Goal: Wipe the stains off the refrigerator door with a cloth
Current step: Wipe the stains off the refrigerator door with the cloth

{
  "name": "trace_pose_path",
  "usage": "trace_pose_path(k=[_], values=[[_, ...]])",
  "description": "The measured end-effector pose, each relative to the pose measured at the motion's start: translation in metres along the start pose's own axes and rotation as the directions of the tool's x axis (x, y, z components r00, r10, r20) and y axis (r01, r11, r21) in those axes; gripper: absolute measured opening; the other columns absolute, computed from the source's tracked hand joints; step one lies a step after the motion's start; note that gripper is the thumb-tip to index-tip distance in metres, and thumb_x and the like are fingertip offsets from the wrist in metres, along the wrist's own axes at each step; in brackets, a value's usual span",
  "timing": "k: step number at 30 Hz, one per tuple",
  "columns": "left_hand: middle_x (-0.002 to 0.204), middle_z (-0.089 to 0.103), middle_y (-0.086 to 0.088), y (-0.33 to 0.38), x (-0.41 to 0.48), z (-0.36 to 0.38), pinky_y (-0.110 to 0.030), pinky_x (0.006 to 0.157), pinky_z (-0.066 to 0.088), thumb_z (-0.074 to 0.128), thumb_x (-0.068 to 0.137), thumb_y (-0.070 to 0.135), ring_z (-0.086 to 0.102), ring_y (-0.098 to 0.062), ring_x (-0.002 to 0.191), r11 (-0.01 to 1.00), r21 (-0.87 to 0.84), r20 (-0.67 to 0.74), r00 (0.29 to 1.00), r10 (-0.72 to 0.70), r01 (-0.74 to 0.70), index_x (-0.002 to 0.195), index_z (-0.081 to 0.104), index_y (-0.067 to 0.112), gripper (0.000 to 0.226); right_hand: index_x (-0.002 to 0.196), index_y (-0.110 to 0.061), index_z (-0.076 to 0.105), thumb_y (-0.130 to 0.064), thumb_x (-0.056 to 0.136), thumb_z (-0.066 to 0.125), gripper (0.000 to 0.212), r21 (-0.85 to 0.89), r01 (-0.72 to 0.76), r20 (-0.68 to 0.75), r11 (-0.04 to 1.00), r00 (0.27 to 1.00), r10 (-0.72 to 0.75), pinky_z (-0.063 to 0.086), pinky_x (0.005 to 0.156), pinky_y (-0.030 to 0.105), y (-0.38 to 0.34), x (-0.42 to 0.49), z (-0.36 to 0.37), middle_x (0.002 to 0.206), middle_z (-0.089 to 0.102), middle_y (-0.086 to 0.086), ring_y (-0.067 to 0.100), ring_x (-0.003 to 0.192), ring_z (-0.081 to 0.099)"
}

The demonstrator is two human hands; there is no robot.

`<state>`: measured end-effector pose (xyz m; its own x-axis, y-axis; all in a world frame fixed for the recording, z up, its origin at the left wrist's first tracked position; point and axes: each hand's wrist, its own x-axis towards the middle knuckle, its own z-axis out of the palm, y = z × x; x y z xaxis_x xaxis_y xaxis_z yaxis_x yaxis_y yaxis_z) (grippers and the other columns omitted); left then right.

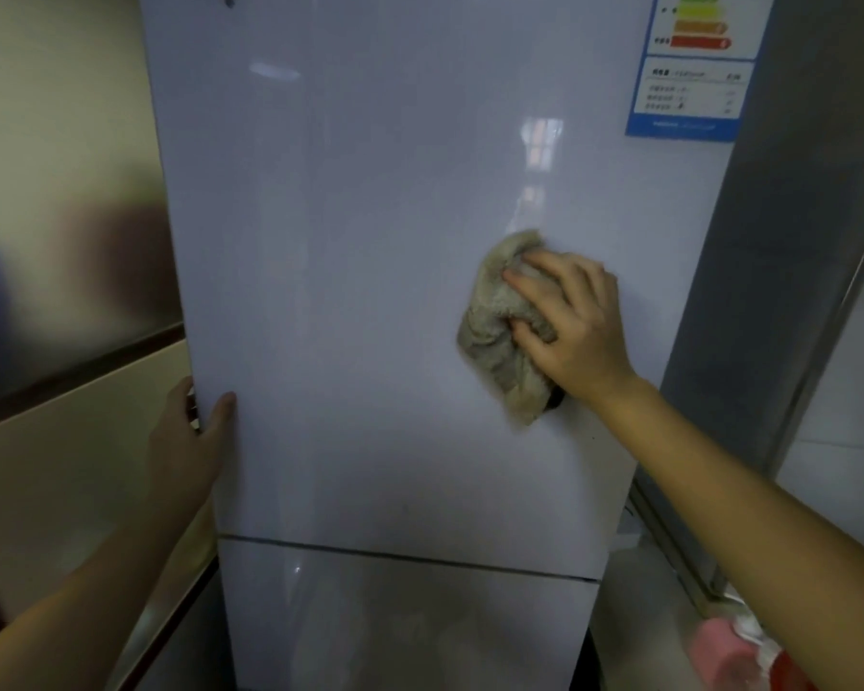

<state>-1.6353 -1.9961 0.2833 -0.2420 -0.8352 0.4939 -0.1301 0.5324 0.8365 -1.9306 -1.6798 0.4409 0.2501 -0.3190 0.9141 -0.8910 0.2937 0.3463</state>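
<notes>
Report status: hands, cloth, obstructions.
Right hand holds crumpled beige terry cloth against glossy white refrigerator door. Left hand grips door's left edge. Nothing blocking.

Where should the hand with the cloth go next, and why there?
Probably a short slide down and a little right. The right hand holds the cloth against the fridge door, and a dark mark peeks out at the cloth's lower edge, likely a stain not yet wiped. The left hand grips the door's edge, steadying it.
</notes>
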Motion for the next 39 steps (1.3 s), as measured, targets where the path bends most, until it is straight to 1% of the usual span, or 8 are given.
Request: trace_pose_path(k=[7,10,14,21,25,30,35,39], values=[[0.141,0.061,-0.01,-0.001,0.0,-0.002,-0.054,0.103,0.052,0.056,0.095,0.06,0.062,-0.033,0.123,1.0,0.009,-0.015,1.0,-0.013,0.013,0.147,0.044,0.023,0.065,0.133,-0.022,0.065,-0.023,0.096,0.066,0.038,0.089,0.33,0.21,0.94,0.916,-0.342,0.045,0.092,0.042,-0.048,-0.127,0.035,0.135,0.064,0.008,0.03,0.118,0.056],[0.138,0.063,-0.009,0.001,0.0,-0.002,-0.053,0.101,0.053,0.057,0.093,0.061,0.063,-0.032,0.12,1.0,0.0,-0.034,0.999,-0.027,0.027,0.145,0.046,0.023,0.065,0.134,-0.021,0.064,-0.02,0.104,0.052,0.033,0.174,0.371,0.293,0.912,0.865,-0.408,0.045,0.095,0.041,-0.06,-0.161,0.039,0.139,0.061,0.007,0.029,0.119,0.058],[0.138,0.063,-0.007,0.004,-0.002,-0.002,-0.048,0.101,0.053,0.058,0.094,0.059,0.063,-0.029,0.12,0.999,0.003,-0.034,0.999,-0.034,0.034,0.145,0.045,0.025,0.063,0.128,-0.019,0.069,-0.023,0.1,0.058,0.03,0.149,0.307,0.253,0.94,0.907,-0.336,0.048,0.091,0.042,-0.061,-0.146,0.034,0.132,0.065,0.011,0.031,0.114,0.06],[0.137,0.063,-0.004,-0.001,-0.001,-0.005,-0.043,0.101,0.051,0.059,0.096,0.053,0.062,-0.024,0.118,1.0,0.015,-0.038,0.999,-0.008,0.009,0.147,0.046,0.025,0.06,0.131,-0.016,0.068,-0.023,0.092,0.071,0.04,0.075,0.001,0.149,0.997,0.989,-0.012,0.045,0.094,0.045,-0.07,-0.099,0.034,0.134,0.06,0.012,0.034,0.117,0.054],[0.137,0.062,-0.001,-0.009,-0.003,-0.005,-0.036,0.098,0.049,0.061,0.097,0.049,0.058,-0.013,0.112,1.0,0.006,-0.029,0.999,0.022,-0.021,0.148,0.045,0.025,0.058,0.132,-0.018,0.067,-0.023,0.091,0.073,0.042,0.091,0.03,0.195,0.995,0.98,-0.048,0.046,0.093,0.045,-0.096,-0.127,0.05,0.137,0.057,0.009,0.033,0.119,0.053],[0.138,0.06,-0.002,-0.042,-0.02,0.003,-0.041,0.098,0.053,0.059,0.099,0.047,0.059,-0.017,0.115,0.998,-0.057,0.026,1.0,-0.002,0.003,0.148,0.044,0.022,0.057,0.134,-0.02,0.064,-0.022,0.088,0.075,0.047,0.104,0.026,0.211,0.994,0.976,-0.048,0.046,0.094,0.046,-0.135,-0.178,0.072,0.138,0.054,0.007,0.032,0.119,0.052],[0.117,0.064,0.009,-0.085,-0.045,0.011,-0.031,0.085,0.054,0.058,0.101,0.041,0.064,-0.004,0.098,0.987,-0.158,0.077,0.997,-0.011,0.024,0.144,0.048,0.022,0.049,0.135,-0.021,0.062,-0.026,0.091,0.072,0.046,0.122,0.044,0.215,0.992,0.974,-0.069,0.047,0.093,0.045,-0.176,-0.227,0.103,0.138,0.054,0.007,0.031,0.118,0.054],[0.1,0.064,0.02,-0.108,-0.052,0.01,-0.006,0.062,0.05,0.06,0.101,0.035,0.063,0.018,0.078,0.984,-0.175,0.104,0.995,-0.013,0.031,0.137,0.057,0.019,0.04,0.136,-0.022,0.059,-0.02,0.09,0.074,0.049,0.156,0.104,0.239,0.982,0.961,-0.14,0.047,0.088,0.042,-0.215,-0.263,0.124,0.137,0.054,0.006,0.03,0.115,0.055]])
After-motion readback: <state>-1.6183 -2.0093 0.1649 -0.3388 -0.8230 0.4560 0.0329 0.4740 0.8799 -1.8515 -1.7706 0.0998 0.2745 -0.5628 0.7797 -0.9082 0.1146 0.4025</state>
